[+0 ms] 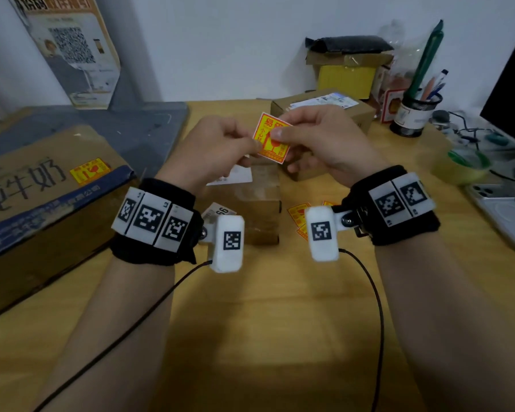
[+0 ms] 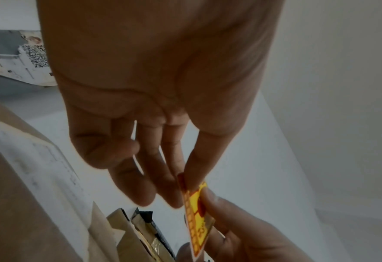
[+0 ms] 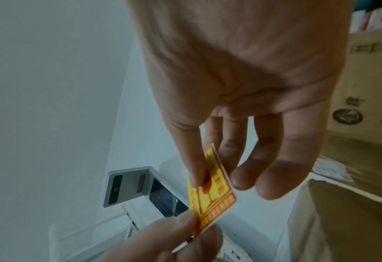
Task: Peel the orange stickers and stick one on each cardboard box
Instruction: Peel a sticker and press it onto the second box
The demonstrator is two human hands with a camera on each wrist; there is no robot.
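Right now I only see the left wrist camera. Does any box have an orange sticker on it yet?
Observer: Yes, the big brown cardboard box on the left has one stuck orange sticker on top.
Operator: Any more to peel?
Observer: Loose orange stickers lie on the wooden table by the right hand.
Operator: Which box is nearest?
Observer: A small brown cardboard box, straight under the held orange square sticker.
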